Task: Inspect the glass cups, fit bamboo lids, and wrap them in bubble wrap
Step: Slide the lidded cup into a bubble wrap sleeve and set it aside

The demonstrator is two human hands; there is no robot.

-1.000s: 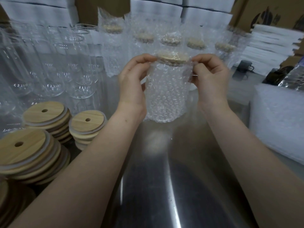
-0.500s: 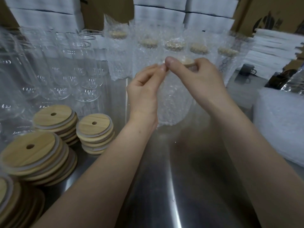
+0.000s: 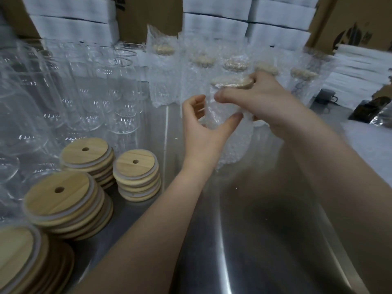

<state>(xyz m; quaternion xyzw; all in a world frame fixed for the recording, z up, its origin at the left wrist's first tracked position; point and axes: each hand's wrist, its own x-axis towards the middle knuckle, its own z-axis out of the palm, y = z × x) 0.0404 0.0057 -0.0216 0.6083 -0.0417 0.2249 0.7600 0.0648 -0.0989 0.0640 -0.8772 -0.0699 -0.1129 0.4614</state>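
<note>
A glass cup with a bamboo lid (image 3: 232, 81) stands on the steel table, sheathed in bubble wrap (image 3: 235, 143). My right hand (image 3: 261, 100) grips its upper part, thumb across the front just under the lid. My left hand (image 3: 203, 128) cups the wrapped cup's left side, fingers curled against the wrap. Behind stand several wrapped, lidded cups (image 3: 201, 66). Bare glass cups (image 3: 89, 98) crowd the left. Stacks of bamboo lids (image 3: 135, 172) sit at the near left.
White foam sheets (image 3: 214, 24) and cardboard boxes (image 3: 350, 22) line the back. A dark mug (image 3: 324, 98) stands at the right, with more white padding (image 3: 369, 141) beside it. The steel table (image 3: 254, 240) stretches toward me.
Both hands came down from pinching the wrap's top at the lid. Now the right hand grips the upper cup and the left holds its side.
</note>
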